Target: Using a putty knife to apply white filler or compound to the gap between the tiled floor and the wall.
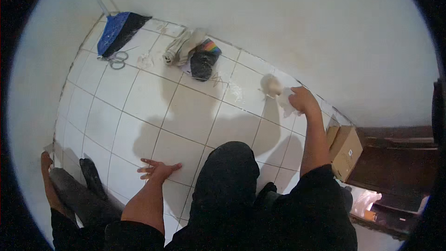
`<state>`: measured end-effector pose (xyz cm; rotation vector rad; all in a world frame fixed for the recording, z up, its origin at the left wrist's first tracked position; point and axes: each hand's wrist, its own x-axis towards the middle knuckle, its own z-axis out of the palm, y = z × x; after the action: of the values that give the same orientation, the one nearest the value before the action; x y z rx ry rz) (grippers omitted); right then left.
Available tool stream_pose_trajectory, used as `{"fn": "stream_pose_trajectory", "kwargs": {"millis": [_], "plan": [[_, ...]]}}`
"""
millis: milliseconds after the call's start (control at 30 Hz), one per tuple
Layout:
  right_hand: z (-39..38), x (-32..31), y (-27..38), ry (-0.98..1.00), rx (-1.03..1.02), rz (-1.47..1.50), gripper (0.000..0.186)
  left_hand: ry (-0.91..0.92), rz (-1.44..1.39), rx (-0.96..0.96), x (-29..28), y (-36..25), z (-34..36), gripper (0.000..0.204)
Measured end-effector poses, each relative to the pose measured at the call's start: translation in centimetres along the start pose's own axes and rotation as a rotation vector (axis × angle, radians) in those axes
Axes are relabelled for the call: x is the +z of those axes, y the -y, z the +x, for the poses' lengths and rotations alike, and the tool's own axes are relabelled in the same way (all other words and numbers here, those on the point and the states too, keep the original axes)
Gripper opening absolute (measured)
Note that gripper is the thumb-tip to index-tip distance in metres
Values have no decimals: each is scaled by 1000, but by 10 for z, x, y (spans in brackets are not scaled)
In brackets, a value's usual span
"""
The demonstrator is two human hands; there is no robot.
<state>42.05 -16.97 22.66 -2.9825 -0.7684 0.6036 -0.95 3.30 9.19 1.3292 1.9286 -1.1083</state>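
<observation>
My right hand [304, 100], out near the wall, has its fingers closed on a thin, whitish, crumpled piece [289, 103]; whether it is plastic or paper I cannot make out. Just left of that piece is a blurred, rounded beige thing [271, 86] whose kind does not show. My left hand [160, 169] is open, fingers spread over the white tile floor [186, 123], holding nothing. Whether it touches the tiles I cannot tell.
Near the wall lie a bundled pale cloth [179, 49], a black plastic bag [204, 64] and scissors [117, 60]. A blue broom [111, 32] leans in the far-left corner. A cardboard box [346, 153] stands right. Another person's hand [46, 160] is at far left.
</observation>
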Motion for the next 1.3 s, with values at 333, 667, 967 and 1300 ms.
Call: {"fn": "stream_pose_trajectory", "kwargs": {"millis": [333, 667, 967, 1300], "plan": [[-1, 7, 11, 2, -21, -17, 36, 21, 49, 48, -5, 1, -6, 157], [8, 11, 8, -6, -40, -134, 31, 13, 45, 20, -5, -2, -6, 156], [2, 6, 19, 31, -14, -187, 34, 30, -35, 27, 1, 2, 3, 161], [11, 14, 14, -11, -69, -117, 41, 26, 18, 56, 4, 6, 16, 159]]}}
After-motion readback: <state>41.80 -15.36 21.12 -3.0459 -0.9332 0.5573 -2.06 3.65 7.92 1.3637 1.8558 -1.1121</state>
